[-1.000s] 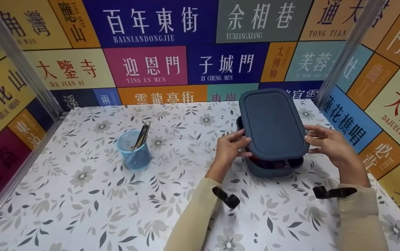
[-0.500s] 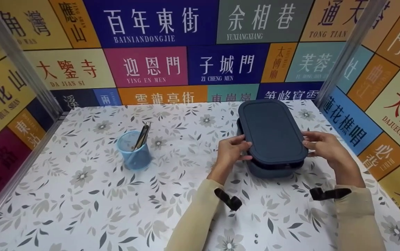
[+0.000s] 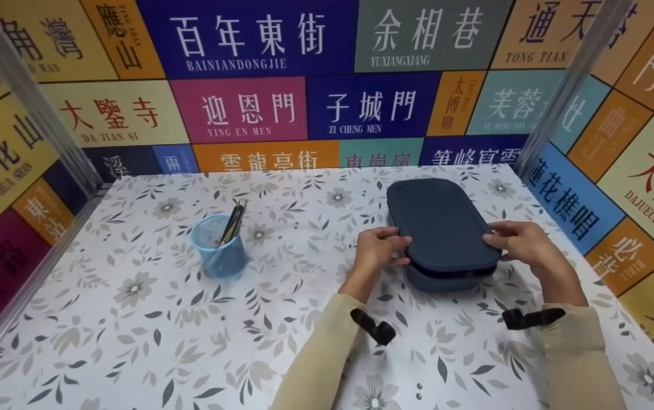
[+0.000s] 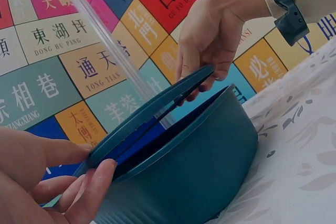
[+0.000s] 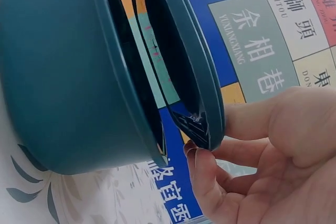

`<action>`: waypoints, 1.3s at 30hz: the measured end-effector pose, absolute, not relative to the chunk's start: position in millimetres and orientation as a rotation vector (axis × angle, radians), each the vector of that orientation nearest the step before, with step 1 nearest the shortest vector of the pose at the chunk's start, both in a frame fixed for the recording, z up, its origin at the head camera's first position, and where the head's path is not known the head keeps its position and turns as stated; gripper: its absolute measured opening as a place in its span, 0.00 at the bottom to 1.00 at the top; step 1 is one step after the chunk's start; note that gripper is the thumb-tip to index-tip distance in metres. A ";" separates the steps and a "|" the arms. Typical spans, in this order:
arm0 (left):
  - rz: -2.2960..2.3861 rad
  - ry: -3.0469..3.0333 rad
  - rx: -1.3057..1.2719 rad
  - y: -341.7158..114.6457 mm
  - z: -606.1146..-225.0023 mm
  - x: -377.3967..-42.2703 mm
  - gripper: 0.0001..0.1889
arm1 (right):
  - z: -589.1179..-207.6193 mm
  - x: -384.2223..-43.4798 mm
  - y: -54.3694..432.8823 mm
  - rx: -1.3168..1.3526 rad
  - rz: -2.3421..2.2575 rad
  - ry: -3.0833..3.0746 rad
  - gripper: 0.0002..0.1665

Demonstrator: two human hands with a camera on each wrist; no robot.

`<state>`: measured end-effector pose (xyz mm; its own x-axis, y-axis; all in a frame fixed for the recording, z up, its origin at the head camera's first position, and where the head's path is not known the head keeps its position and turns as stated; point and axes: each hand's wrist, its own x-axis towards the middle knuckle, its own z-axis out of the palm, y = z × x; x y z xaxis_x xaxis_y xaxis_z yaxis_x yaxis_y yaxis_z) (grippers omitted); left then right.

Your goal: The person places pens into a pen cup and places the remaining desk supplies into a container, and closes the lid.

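A dark blue lid (image 3: pixel 441 222) hangs just above a lunch box (image 3: pixel 446 283) of the same colour, which stands on the table. At the lid's left edge my left hand (image 3: pixel 373 250) pinches it between thumb and fingers. The right hand (image 3: pixel 526 246) pinches the opposite edge. In the left wrist view a gap shows between the lid (image 4: pixel 152 108) and the box's rim, and the lid is tilted. A gap also parts the lid (image 5: pixel 202 61) from the box (image 5: pixel 68 77) in the right wrist view. The lid hides what the box holds.
A light blue mesh pen cup (image 3: pixel 223 259) with a few slim sticks or pens (image 3: pixel 232 225) stands at left on the flower-patterned table (image 3: pixel 190 341). Panels with coloured sign prints (image 3: pixel 247 108) rise behind and at both sides.
Both hands have lowered the lid toward the box, bringing its far end down and narrowing the gap. The right hand has shifted slightly left. The pen cup has stayed put.
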<state>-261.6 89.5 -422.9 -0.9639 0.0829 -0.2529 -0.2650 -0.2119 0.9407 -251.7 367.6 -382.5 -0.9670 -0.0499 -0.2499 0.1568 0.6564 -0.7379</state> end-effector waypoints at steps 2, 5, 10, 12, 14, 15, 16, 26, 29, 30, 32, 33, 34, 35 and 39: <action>2.241 1.853 -0.224 89.1 -421.9 -261.1 0.19 | -383.7 -252.9 367.4 0.086 -1.180 2.636 0.40; 2.167 1.935 -0.224 87.8 -420.6 -259.9 0.20 | -385.8 -254.2 367.7 0.089 -1.159 2.619 0.40; 2.071 2.035 -0.231 88.3 -419.8 -258.5 0.21 | -388.8 -254.4 368.5 0.101 -1.124 2.594 0.38; 2.044 2.059 -0.247 89.8 -420.0 -258.8 0.20 | -389.3 -254.6 368.7 0.113 -1.119 2.589 0.38; 2.020 2.073 -0.260 91.0 -420.3 -259.6 0.19 | -389.0 -255.3 368.4 0.130 -1.125 2.576 0.38; 2.012 2.075 -0.263 91.4 -420.6 -260.0 0.19 | -388.7 -255.6 368.3 0.137 -1.130 2.569 0.39; 2.006 2.075 -0.263 91.7 -420.9 -260.4 0.19 | -388.4 -255.9 368.2 0.144 -1.138 2.560 0.39; 2.088 1.887 -0.280 90.6 -429.6 -264.0 0.19 | -387.8 -254.9 370.2 0.165 -1.165 2.474 0.42; 2.124 1.822 -0.284 91.5 -432.1 -265.4 0.19 | -388.9 -255.3 372.4 0.149 -1.160 2.455 0.42; 2.130 1.814 -0.284 91.8 -433.0 -265.7 0.19 | -389.5 -255.4 373.1 0.144 -1.159 2.447 0.43; 2.137 1.796 -0.281 91.8 -434.4 -266.3 0.20 | -390.5 -255.3 374.1 0.137 -1.160 2.430 0.44; 2.143 1.787 -0.276 91.6 -435.1 -266.4 0.21 | -390.9 -255.1 374.8 0.123 -1.156 2.430 0.44; 2.146 1.781 -0.267 91.2 -435.8 -266.5 0.22 | -391.6 -254.9 375.4 0.109 -1.153 2.431 0.45; 2.149 1.775 -0.254 90.8 -436.3 -266.6 0.23 | -392.2 -254.8 375.7 0.096 -1.151 2.434 0.45; 2.169 1.749 -0.152 89.1 -438.5 -266.7 0.31 | -395.3 -255.6 377.1 0.036 -1.172 2.481 0.44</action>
<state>-266.7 89.1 -438.5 -0.9332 0.2011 -0.2977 -0.3336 -0.1771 0.9259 -255.6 377.1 -395.3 -0.9219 -0.1425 -0.3602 0.1878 0.6490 -0.7373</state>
